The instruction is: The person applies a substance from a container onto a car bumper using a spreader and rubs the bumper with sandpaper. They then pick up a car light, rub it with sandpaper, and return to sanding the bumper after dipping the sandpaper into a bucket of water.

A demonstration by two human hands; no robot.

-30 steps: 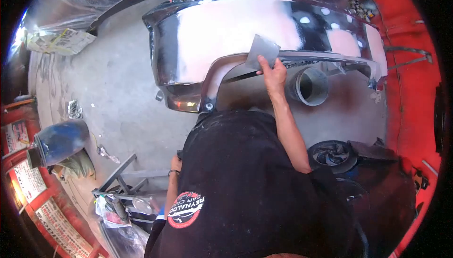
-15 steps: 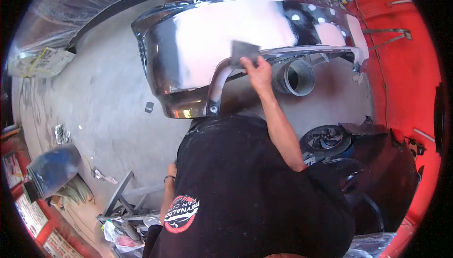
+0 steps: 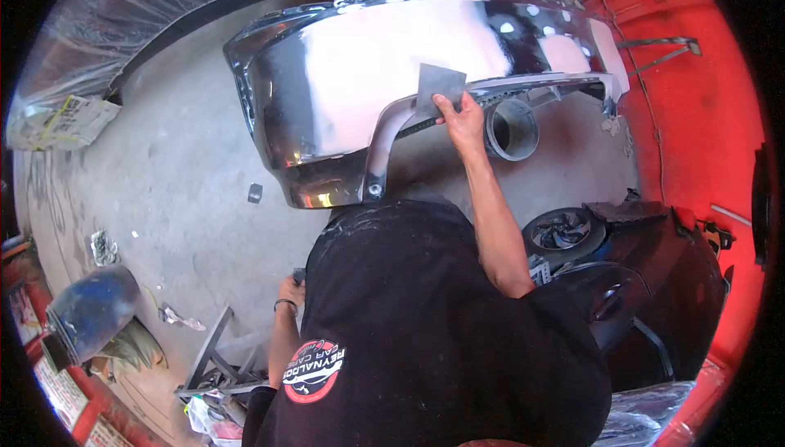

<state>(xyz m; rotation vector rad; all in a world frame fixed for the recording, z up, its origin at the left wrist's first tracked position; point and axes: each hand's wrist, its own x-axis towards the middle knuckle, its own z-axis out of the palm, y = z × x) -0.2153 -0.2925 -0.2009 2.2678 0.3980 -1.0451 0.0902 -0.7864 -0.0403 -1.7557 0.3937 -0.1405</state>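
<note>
A car bumper (image 3: 368, 62), dark and glossy with a large white filler patch, stands on the concrete floor ahead of me. My right hand (image 3: 464, 124) pinches a flat grey rectangular sheet (image 3: 439, 87) by its lower edge and presses it against the bumper's lower lip, just right of the white patch. My left hand (image 3: 289, 292) hangs low by my hip with a band on the wrist, closed around a small dark object (image 3: 299, 274) whose kind I cannot make out. My black shirt hides most of that arm.
A grey cylindrical pipe (image 3: 511, 130) lies behind the bumper. A blue drum (image 3: 90, 312) and a metal frame stand (image 3: 217, 357) sit at the lower left. A round black fan-like part (image 3: 564, 233) lies at the right beside a red wall (image 3: 703, 120). Newspaper (image 3: 61, 120) lies far left.
My right hand slid the grey sheet left along the bumper's lip, then back a little to the right and up. The view shifted slightly; my left hand stayed low by my hip.
</note>
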